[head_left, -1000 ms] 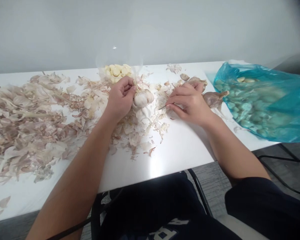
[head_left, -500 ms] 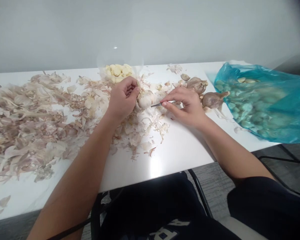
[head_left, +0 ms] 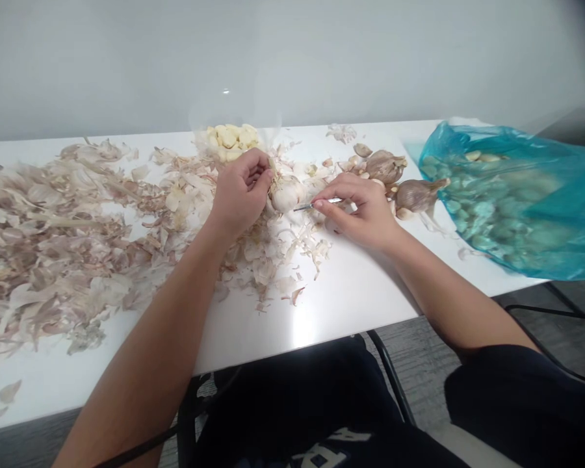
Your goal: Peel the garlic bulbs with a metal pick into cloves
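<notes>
Grey wall (head_left: 292,58) stands behind a white bench (head_left: 322,305) with a smooth, glossy top.

Containers: a transparent vessel (head_left: 234,116), its exact form hard to make out against the wall, stands near the far edge and holds smooth, pale yellow peeled garlic cloves (head_left: 231,140). A translucent blue plastic bag (head_left: 511,201) lies at the right end of the bench, filled with many loose cloves (head_left: 497,214) tinted green by the film.

Materials: papery garlic skins (head_left: 43,253), cream streaked with pink-purple, form a dense layer over the left part of the bench. A smaller heap extends beneath the hands. Two whole bulbs (head_left: 385,166) (head_left: 416,195) with dry, brownish skins rest between the right hand and the blue bag.

Hand state: the left hand (head_left: 241,192) is curled and grips a garlic bulb (head_left: 286,194) at its left side. This bulb sits on the smaller heap near the bench center. The right hand (head_left: 358,211) pinches a slim metal pick (head_left: 319,205) between thumb and fingers, its tip at the bulb's lower right. Contact between tip and bulb cannot be confirmed.

Lettering: white characters on a dark garment (head_left: 316,452) below the bench are cut off and unreadable.
</notes>
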Tool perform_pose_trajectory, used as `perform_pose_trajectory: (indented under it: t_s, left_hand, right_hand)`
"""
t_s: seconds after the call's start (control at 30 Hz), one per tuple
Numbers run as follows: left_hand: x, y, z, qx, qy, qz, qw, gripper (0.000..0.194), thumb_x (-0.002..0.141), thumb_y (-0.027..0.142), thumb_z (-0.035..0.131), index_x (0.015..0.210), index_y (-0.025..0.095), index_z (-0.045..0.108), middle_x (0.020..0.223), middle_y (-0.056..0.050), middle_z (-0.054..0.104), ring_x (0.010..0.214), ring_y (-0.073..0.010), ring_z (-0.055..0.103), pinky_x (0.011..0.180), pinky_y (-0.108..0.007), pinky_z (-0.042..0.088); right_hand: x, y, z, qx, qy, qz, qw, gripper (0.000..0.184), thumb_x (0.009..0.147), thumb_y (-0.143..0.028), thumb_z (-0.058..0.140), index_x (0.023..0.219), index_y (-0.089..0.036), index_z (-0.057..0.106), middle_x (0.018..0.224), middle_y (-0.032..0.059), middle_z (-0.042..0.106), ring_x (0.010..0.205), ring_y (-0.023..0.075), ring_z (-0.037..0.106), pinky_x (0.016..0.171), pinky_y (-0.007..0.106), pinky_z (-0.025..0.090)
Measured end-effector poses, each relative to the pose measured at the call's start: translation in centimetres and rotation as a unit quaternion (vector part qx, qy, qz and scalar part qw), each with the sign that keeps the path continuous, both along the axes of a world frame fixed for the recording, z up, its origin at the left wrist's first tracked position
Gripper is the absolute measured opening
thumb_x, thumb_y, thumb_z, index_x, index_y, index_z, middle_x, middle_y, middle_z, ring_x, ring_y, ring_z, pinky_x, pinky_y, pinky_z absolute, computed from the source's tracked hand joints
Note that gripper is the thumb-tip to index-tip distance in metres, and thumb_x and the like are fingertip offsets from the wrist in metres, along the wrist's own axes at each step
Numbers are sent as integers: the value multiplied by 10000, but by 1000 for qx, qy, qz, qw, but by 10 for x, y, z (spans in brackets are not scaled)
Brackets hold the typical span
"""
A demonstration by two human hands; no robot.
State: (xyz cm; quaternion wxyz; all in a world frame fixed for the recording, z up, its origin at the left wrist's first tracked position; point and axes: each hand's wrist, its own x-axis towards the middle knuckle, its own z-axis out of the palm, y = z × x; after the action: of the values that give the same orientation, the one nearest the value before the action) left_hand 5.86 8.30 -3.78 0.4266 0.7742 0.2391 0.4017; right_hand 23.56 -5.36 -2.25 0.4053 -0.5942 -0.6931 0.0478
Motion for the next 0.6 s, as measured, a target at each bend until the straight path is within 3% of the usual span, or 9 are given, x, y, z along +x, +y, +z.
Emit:
perform_pose_trajectory:
  t_s: [0.17,0.4,0.6]
  left_hand:
    - [-1,1,-1,11,11,-4,1000,160,863,268,565,758,215,456,686,10,483,633,-101,482,565,-237,410]
    - [0,0,0,-3,5,4,1000,147,843,185,559,735,207,462,676,16,476,614,-95,468,556,-238,398]
    - [-1,2,-1,7,3,25,1000,165,859,250,580,749,210,464,674,18,475,613,-89,464,553,-224,399]
  right_hand:
    - [0,2,-3,-10,2,0,1000,203,867,-360,630,796,-193,721,755,29,698,699,128,608,676,289,458]
    - [-3,4,-9,40,-22,-7,999,215,891,-354,602,791,-189,698,780,32,685,751,142,610,730,313,436]
    - [-11,-3,-6,17,-53,-15,998,288,927,-419,550,807,-199,691,812,26,677,806,153,601,818,368,351]
